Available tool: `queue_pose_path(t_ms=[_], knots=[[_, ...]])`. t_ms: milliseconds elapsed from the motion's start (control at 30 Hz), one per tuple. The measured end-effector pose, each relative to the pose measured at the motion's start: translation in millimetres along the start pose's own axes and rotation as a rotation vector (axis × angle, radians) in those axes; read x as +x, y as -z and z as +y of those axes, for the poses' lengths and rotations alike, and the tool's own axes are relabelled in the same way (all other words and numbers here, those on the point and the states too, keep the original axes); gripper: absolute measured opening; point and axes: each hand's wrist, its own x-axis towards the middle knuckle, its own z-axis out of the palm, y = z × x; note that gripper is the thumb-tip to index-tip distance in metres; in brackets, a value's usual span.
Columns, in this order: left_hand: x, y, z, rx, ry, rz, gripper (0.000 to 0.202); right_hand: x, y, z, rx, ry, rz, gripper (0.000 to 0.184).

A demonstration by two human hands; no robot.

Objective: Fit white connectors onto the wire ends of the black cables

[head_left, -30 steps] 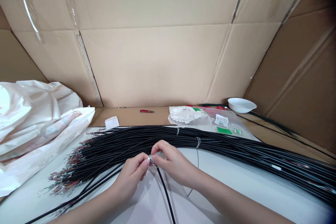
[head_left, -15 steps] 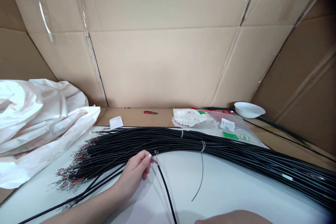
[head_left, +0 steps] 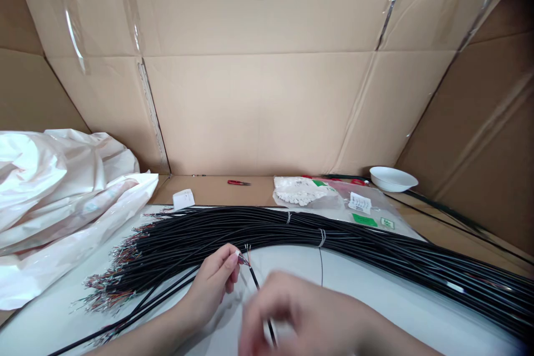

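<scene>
You pinched a single black cable (head_left: 253,278) near its stripped end between the thumb and fingertips of your left hand (head_left: 212,283), the fine bare wires (head_left: 247,251) fanning out just past your fingers, above the white table (head_left: 367,295). The cable ran down from that grip toward your right hand (head_left: 300,311), which was blurred by motion low in the view; whether it was open or closed on the cable could not be told. Just beyond your left hand lay a long bundle of black cables (head_left: 250,233), curving across the table and bound by white ties (head_left: 321,237), with frayed, colored wire ends (head_left: 112,272) splayed at its left. A thin dark wire (head_left: 321,267) hung from the bundle toward you. Behind it sat a clear bag of small white parts (head_left: 300,192), a white card (head_left: 183,198), red-handled snips (head_left: 238,182) and a white bowl (head_left: 392,179), all against a cardboard liner (head_left: 258,111). White plastic sheeting (head_left: 54,200) was heaped at left.
</scene>
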Motion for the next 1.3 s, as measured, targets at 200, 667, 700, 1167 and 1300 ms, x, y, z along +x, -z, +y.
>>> queue_pose_path(t_ms=[200,667,700,1167,1300], knots=[[0.0,1.8,-1.1,-0.01,-0.023,0.012,0.028,30.4,24.0,73.1,-0.068,-0.028,0.959,0.016],[1.2,2.5,-3.7,-0.004,-0.046,0.019,0.027,31.0,16.5,76.9,0.309,-0.013,0.835,0.024],[1.2,2.5,-3.6,-0.007,-0.047,0.021,0.027,31.0,16.7,77.9,0.317,-0.012,0.837,0.024],[4.1,3.0,-3.5,-0.044,-0.024,0.055,0.026,30.2,16.3,77.4,0.339,0.04,0.805,0.022],[4.5,2.6,-2.3,-0.037,-0.019,0.054,0.028,29.8,16.7,78.2,0.302,0.02,0.809,0.022]])
